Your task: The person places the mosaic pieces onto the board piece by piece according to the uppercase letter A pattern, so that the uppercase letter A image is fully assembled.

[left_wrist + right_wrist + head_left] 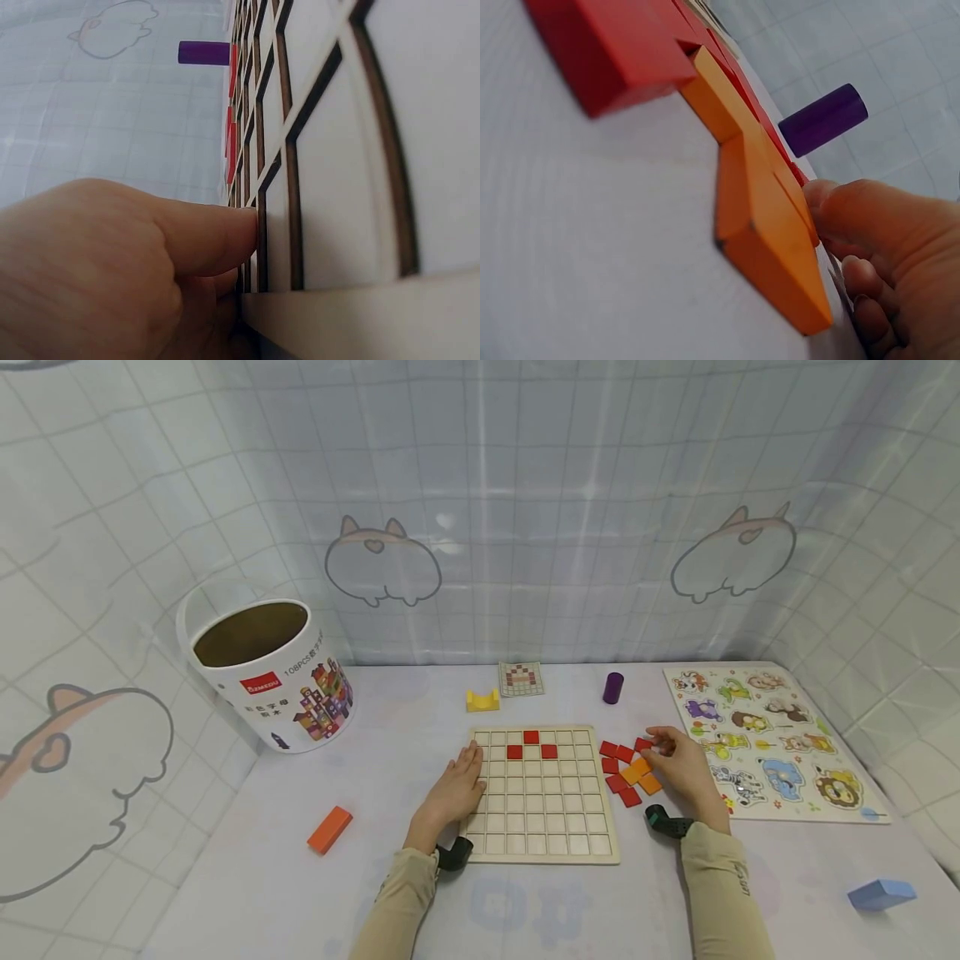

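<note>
Hiding part of board (536, 802): left hand (453, 789). Right hand (684, 768) at tiles (631, 774), grip unclear.

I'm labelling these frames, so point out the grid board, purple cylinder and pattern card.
Grid board (536, 802): head view, a bare square near its middle.
Purple cylinder (820, 123): right wrist view, middle of its curved side.
Pattern card (521, 680): head view, centre of its printed face.
</note>
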The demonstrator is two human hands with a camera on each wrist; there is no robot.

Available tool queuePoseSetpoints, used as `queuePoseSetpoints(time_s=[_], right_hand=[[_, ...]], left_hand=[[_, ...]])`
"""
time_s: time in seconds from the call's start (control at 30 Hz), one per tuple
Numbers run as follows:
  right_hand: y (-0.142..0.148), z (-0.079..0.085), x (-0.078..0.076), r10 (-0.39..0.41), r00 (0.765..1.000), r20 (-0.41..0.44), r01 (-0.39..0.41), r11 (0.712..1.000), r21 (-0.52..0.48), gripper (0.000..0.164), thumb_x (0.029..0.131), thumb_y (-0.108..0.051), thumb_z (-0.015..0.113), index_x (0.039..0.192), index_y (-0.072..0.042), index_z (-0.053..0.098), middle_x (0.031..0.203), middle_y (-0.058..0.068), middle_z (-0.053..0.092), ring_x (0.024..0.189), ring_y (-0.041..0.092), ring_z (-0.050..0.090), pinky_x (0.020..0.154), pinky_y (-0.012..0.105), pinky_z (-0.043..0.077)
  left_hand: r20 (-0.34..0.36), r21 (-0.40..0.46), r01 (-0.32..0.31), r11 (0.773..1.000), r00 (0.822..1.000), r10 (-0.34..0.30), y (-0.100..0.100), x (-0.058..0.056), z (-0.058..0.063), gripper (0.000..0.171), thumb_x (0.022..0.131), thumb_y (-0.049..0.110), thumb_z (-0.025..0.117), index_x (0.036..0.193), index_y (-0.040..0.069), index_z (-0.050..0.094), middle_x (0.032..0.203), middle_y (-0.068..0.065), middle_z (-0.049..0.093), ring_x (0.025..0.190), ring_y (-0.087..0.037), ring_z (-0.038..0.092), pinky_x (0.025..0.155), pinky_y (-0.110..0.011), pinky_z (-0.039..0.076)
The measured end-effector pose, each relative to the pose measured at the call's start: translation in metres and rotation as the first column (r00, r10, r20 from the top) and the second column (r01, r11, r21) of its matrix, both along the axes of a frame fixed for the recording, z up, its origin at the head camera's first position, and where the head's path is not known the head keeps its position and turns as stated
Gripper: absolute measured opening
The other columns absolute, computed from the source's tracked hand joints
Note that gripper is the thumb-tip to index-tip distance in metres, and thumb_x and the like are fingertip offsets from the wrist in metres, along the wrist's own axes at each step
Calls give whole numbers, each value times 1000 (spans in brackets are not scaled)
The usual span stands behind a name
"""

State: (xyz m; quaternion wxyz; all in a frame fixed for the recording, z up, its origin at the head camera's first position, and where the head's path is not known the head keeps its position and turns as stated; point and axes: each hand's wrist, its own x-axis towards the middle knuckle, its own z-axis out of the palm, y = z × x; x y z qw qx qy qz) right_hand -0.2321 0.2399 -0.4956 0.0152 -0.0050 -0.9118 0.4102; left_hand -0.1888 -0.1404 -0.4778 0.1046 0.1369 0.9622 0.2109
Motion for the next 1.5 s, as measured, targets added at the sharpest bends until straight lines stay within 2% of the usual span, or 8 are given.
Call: queuePoseSetpoints(time_s=[0.2,0.43,0.6,0.83,1.1,1.5], right_hand=[[0,1,0,-25,1000,-16,24,1000,-6,42,92,-20,67,128,-3,56,109,16,61,92,25,53,73,20,45],[-12,13,-1,-27,999,-24,26,999,-23,40,92,-26,66,125,-4,60,110,18,62,88,25,54,61,19,46],[-25,18,-2,3,999,-42,-4,1000,-23,35,92,-24,66,120,-4,63,108,17,64,87,24,54,64,18,45],[-54,22,-5,32,991,-127,-41,997,-71,26,90,-20,69,112,-5,68,101,14,68,85,22,56,69,21,46],[-80,28,-3,98,983,-153,-116,987,-114,23,90,-17,69,110,-7,69,97,12,67,82,19,56,68,22,48],[-118,23,0,234,957,-169,-258,957,-134,18,88,-14,71,105,-10,71,98,8,67,82,19,56,66,23,46]], left_hand=[[6,4,1,1000,1000,-1,0,1,1,60,103,20,40,153,-3,16,163,-18,9,151,-34,11,122,-52,14],[4,6,5,1000,1000,-5,1,0,2,60,103,20,40,153,-3,17,163,-18,9,151,-35,11,122,-52,15],[5,1,7,1000,1000,-7,2,0,2,60,103,21,40,153,-3,17,163,-18,9,151,-34,11,122,-52,15],[0,6,7,1000,1000,-7,1,1,3,60,103,20,41,152,-5,18,162,-19,10,151,-35,12,122,-52,15],[-1,8,3,1000,1000,-3,0,0,2,59,103,19,41,152,-5,18,162,-19,10,150,-36,13,122,-52,15],[-3,14,2,1000,1000,-2,0,2,4,59,102,19,42,152,-5,19,162,-19,11,150,-36,13,122,-53,16]])
